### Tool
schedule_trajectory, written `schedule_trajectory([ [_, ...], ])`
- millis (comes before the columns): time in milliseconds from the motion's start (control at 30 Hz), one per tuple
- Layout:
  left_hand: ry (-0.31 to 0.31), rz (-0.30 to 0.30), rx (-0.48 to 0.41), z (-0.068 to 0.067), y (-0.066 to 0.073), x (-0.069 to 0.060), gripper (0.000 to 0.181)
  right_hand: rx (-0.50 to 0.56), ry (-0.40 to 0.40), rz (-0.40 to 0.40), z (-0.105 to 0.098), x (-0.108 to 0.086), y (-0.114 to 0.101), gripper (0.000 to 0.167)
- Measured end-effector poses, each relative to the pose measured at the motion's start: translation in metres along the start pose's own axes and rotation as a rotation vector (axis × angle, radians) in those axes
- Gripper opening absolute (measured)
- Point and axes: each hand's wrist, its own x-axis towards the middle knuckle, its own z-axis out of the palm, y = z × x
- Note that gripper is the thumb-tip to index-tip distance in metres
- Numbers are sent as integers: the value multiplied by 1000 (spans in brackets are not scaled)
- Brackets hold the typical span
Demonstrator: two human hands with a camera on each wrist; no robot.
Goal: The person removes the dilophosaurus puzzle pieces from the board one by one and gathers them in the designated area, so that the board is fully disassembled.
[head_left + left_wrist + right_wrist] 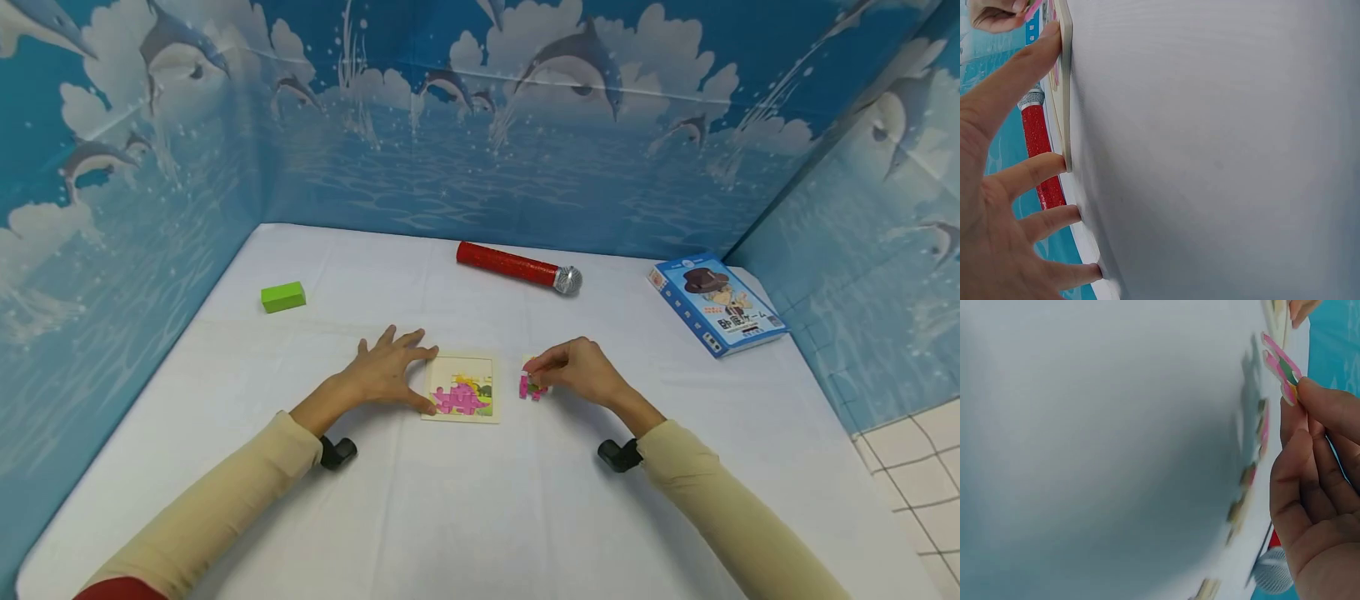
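Observation:
A square wooden puzzle board [458, 360] lies on the white table, its lower part filled with pink, yellow and green dinosaur pieces. My left hand [384, 372] is spread at the board's left side, with the thumb and index finger touching its edge; the left wrist view shows those fingers on the rim [1066, 94]. To the right of the board, my right hand [581, 372] pinches a pink and green puzzle piece [1282, 367] between thumb and fingers, raised off the cloth. Several loose pieces [1264, 428] lie below and beside that hand.
A green block [283, 297] lies at the back left. Behind the board is a red microphone [510, 264] with a silver head. A blue picture box [717, 304] lies at the back right, near the dolphin-print curtain [480, 167].

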Motion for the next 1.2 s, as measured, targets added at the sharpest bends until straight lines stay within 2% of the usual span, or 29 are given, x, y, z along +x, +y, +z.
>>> schedule_trajectory([
  [133,-2,-2,-3,1,-1,-1,99,-10,33,7,1,-3,9,14],
  [333,0,-4,-11,3,0,-2,100,-64,77,24,10,-2,12,10],
  [667,11,-5,-8,3,-2,0,99,-169,122,-19,16,-2,10,7],
  [933,7,3,-1,1,-1,-1,99,-196,112,-65,18,-2,11,8],
  [1200,5,3,1,1,0,0,99,-203,64,-134,16,-1,7,9],
])
